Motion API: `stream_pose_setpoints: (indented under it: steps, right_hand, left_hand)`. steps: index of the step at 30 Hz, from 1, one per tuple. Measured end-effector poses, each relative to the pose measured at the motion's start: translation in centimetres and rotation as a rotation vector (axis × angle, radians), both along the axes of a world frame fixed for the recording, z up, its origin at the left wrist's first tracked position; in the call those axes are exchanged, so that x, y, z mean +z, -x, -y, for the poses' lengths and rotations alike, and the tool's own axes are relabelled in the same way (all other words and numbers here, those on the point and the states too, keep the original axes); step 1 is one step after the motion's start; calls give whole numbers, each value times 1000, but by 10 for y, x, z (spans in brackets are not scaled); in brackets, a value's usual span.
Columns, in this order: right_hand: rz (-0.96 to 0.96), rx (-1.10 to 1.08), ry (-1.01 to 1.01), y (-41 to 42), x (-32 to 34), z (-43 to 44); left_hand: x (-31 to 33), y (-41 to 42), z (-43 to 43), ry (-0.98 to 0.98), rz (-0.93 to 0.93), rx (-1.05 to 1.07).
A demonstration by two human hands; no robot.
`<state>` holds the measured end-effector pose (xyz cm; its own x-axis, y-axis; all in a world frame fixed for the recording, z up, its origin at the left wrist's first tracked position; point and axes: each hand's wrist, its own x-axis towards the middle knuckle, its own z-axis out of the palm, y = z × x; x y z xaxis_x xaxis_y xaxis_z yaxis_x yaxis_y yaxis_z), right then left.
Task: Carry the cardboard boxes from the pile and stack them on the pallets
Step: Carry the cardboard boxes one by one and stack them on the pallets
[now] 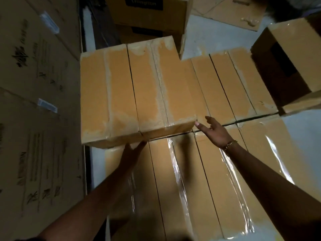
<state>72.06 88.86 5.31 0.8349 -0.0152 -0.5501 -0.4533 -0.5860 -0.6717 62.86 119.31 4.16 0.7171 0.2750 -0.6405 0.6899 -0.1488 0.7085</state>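
Observation:
A taped tan cardboard box [132,91] sits on top of a layer of similar boxes, raised above them at the left centre. My left hand [132,152] presses with straight fingers against its near bottom edge. My right hand [213,130] is spread open beside the box's near right corner, a fingertip touching that corner; a gold bracelet is on the wrist. A lower box [199,180] with shiny tape lies under my arms. Another lower box [239,84] lies to the right of the raised one. No pallet shows.
Tall printed cartons [34,101] form a wall on the left. A dark-sided open box [286,66] stands at the right. Stacked cartons with a black label [147,13] are at the back. Flattened cardboard [225,13] lies on the pale floor [199,44].

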Motion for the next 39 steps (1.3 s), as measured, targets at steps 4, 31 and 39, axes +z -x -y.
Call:
stream_pose_setpoints:
  steps: [4,31,39]
  right_hand:
    - [23,101,-7,35,51,8]
    - [220,-18,115,396,310,16]
    - [265,-146,137,457,340,134]
  left_hand:
    - [50,34,11,-200,77,-131]
    - [310,256,31,-531,286,-870]
    - [342,247,177,-540,473,-1061]
